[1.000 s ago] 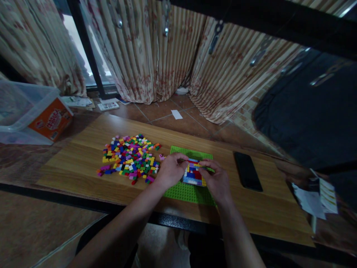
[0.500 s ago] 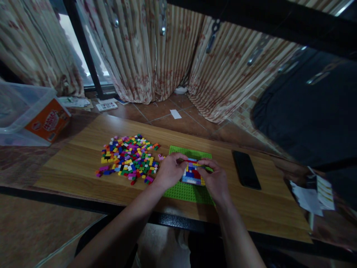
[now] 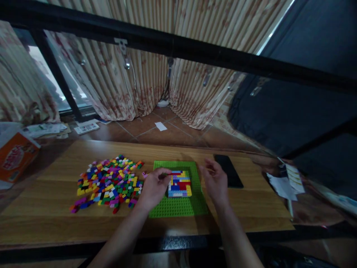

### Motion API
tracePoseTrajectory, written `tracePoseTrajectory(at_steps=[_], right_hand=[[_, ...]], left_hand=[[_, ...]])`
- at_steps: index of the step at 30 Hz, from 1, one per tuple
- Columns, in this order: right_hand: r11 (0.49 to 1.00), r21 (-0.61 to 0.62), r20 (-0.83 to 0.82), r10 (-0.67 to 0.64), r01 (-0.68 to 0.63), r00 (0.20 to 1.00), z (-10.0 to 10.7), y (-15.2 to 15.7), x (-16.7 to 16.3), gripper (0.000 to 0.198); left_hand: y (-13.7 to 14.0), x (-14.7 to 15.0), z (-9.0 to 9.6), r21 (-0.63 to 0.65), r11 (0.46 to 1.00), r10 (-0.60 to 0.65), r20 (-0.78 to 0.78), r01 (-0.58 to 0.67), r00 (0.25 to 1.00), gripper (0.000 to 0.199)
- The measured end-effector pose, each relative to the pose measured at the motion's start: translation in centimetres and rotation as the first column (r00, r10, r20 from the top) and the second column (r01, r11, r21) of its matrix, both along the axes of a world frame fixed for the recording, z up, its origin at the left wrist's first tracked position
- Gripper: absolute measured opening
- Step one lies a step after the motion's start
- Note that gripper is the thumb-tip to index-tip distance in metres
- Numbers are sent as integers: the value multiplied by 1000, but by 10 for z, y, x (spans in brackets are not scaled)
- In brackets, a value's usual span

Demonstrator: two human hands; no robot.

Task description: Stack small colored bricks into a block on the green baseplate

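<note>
A block of stacked toy bricks (image 3: 180,188) in blue, red, yellow, white and purple sits on a green studded baseplate (image 3: 178,211). At its far left corner, my left hand (image 3: 154,188) has thumb and forefinger closed on the end of a thin red brick (image 3: 174,174) lying along the block's far side. Part of that corner is hidden by the fingertips. My right hand (image 3: 215,180) hovers off the baseplate's right side, fingers loosely bent and apart, with nothing visible in them.
Loose coloured bricks (image 3: 111,182) are heaped on the wooden table (image 3: 41,208) at left. A black phone (image 3: 230,171) lies beyond my right hand. A plastic tub with an orange label (image 3: 16,158) stands at far left, papers (image 3: 281,186) at right. A dark bar (image 3: 178,46) crosses above.
My right hand has come away from the brick block to the right and its fingers have parted. My left hand remains at the block's left side. The camera view has shifted.
</note>
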State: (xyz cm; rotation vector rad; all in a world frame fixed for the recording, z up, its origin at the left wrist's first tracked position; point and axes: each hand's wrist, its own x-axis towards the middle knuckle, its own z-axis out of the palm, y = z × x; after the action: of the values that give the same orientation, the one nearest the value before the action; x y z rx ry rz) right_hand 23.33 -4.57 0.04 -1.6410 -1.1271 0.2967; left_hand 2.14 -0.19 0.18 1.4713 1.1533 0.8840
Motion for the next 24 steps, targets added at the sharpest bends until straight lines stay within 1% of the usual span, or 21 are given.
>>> tracePoseTrajectory(at_steps=[1,2,3,5,6,8,9,10,11,13,16,20,22,24], right_hand=[[992,5,76,-123,123,990,1,-1,15,51],[971,-4,160,-235,239,959,2,-3,30,59],[938,-29,239,-328,345,914,2,-5,45,66],[848,-146,372,-430,509,823,3,-11,70,82],[795,-229,418,-440,561,795,2,-13,79,88],[694,-403,459,-411,596,788,0,-16,90,97],[655,-475,459,-385,588,801,-1,-17,93,99],[628,-527,454,-362,573,814,-3,-17,95,101],[611,-560,450,-342,559,825,-4,-16,96,103],[602,-579,458,-318,550,830,-6,-12,98,103],[618,-565,471,-303,547,829,-7,-7,101,98],[642,-544,462,-307,540,832,-5,-5,102,97],[644,-534,465,-317,548,827,-3,-9,100,99],[636,-532,475,-324,560,818,-2,-17,96,101]], left_hand=[[0,0,1,-9,1000,0,8,0,1000,22],[1,-1,1,-19,1000,-2,16,2,1000,21],[1,-2,1,-28,1000,-8,25,8,1000,21],[3,-3,-2,-28,1000,-8,39,9,999,20],[3,-4,-3,-30,999,-16,35,17,999,21],[4,-5,-4,-30,999,-21,17,21,1000,23],[4,-5,-4,-33,999,-19,7,19,1000,24],[4,-5,-2,-36,999,-13,-2,13,1000,26],[4,-5,0,-41,999,-7,-11,7,1000,27],[3,-4,6,-49,999,0,-28,-2,1000,28],[4,-4,12,-48,999,-7,-57,4,998,29],[6,-9,9,-21,1000,-18,-79,16,997,33],[4,-12,6,29,1000,15,-104,-12,994,34],[-3,-16,6,99,991,98,-114,-86,989,37]])
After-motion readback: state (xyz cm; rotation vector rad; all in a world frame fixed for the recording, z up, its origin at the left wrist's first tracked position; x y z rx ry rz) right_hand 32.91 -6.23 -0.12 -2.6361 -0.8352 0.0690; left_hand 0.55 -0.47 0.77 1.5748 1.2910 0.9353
